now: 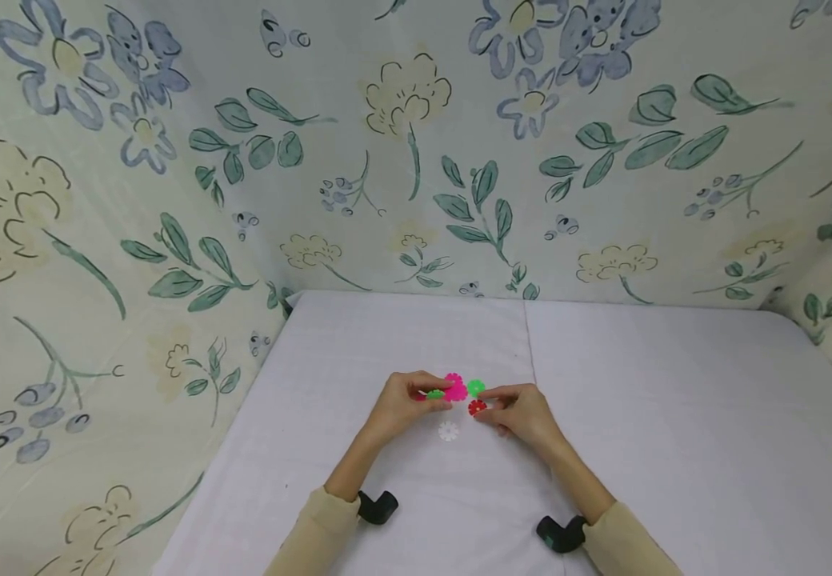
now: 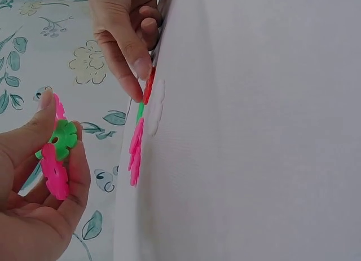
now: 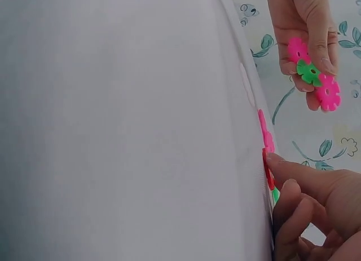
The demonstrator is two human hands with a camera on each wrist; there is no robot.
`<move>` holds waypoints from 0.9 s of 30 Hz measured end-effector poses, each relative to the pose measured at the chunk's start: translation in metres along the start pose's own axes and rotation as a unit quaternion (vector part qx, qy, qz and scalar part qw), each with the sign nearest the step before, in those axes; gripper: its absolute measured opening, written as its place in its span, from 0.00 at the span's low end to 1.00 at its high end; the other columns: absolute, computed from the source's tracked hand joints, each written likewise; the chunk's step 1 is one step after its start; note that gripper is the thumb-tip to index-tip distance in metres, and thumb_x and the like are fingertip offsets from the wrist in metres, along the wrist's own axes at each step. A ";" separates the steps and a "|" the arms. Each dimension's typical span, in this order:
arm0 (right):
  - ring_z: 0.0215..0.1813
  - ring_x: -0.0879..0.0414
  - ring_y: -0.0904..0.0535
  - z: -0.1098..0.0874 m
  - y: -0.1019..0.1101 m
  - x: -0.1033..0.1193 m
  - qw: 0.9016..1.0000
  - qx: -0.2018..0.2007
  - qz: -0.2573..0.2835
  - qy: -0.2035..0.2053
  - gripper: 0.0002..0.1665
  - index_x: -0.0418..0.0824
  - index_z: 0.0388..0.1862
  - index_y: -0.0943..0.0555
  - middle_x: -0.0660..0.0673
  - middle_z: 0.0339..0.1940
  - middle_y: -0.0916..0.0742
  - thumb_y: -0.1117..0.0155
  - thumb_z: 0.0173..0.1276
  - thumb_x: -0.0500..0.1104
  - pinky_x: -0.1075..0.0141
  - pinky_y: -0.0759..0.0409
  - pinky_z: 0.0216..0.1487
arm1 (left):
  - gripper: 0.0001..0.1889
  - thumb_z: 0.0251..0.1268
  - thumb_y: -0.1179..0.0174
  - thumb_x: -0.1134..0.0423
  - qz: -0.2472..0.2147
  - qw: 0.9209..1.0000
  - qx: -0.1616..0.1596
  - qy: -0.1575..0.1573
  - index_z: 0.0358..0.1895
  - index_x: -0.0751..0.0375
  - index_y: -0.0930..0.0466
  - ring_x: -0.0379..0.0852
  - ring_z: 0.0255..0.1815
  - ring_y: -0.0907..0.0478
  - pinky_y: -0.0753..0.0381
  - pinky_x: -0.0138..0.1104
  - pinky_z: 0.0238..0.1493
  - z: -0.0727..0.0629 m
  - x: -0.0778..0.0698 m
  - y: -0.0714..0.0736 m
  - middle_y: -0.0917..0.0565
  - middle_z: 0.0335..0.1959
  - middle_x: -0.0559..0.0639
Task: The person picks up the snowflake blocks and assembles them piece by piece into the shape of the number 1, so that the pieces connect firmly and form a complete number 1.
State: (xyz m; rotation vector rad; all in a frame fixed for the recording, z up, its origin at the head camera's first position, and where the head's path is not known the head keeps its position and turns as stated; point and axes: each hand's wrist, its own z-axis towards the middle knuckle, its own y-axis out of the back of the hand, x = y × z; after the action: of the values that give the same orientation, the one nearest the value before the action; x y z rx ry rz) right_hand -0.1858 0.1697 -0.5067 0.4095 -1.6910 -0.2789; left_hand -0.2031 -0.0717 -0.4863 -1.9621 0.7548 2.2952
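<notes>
My left hand (image 1: pixel 403 404) holds a short chain of flower-shaped plastic pieces between thumb and fingers, raised above the table in the wrist views. A green flower piece (image 2: pixel 66 136) sits in the chain's middle, with a pink flower piece (image 2: pixel 54 173) at one end and another pink one at the other. My right hand (image 1: pixel 527 412) pinches a red flower piece (image 1: pixel 477 408) with thumb and index finger, close over the tabletop. Just beyond it lies a loose green flower piece (image 1: pixel 476 388). Loose pink flower pieces (image 2: pixel 136 151) and a white one (image 1: pixel 448 431) lie between the hands.
A white cloth covers the table (image 1: pixel 675 416), with a seam running from its far edge. Floral fabric (image 1: pixel 402 216) hangs behind and along the left side. Black wrist devices (image 1: pixel 562 534) show at both beige sleeves.
</notes>
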 end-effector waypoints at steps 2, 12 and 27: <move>0.16 0.60 0.26 0.001 -0.001 0.002 1.000 -0.004 -0.013 0.004 0.21 0.37 0.48 0.09 0.48 0.18 0.19 0.16 0.55 0.39 0.70 0.29 0.20 | 0.17 0.58 0.23 0.65 0.003 1.000 -0.001 -0.001 0.51 0.62 0.10 0.58 0.55 0.17 0.22 0.26 0.45 0.000 0.000 0.000 0.09 0.49 0.54; 0.29 0.59 0.22 -0.006 0.000 0.010 0.985 -0.004 -0.165 0.048 0.13 0.43 0.35 0.17 0.51 0.30 0.14 0.18 0.58 0.41 0.68 0.25 0.31 | 0.16 0.56 0.22 0.63 0.015 1.000 -0.011 -0.016 0.49 0.61 0.09 0.48 0.49 0.16 0.20 0.27 0.44 -0.001 -0.001 0.002 0.08 0.47 0.53; 0.39 0.48 0.07 -0.024 0.021 0.017 0.978 0.043 0.104 0.176 0.19 0.31 0.58 0.16 0.31 0.45 0.11 0.29 0.69 0.34 0.61 0.10 0.44 | 0.15 0.57 0.22 0.63 -0.019 1.000 0.017 0.001 0.49 0.59 0.08 0.46 0.51 0.14 0.14 0.27 0.43 0.001 -0.012 0.002 0.08 0.49 0.52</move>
State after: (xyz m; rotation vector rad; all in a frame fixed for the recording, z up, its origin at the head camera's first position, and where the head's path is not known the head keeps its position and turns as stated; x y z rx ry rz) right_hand -0.1666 0.1823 -0.4790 0.3197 -1.3848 0.0223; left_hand -0.2020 -0.0698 -0.4748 -1.9482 0.7453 2.2454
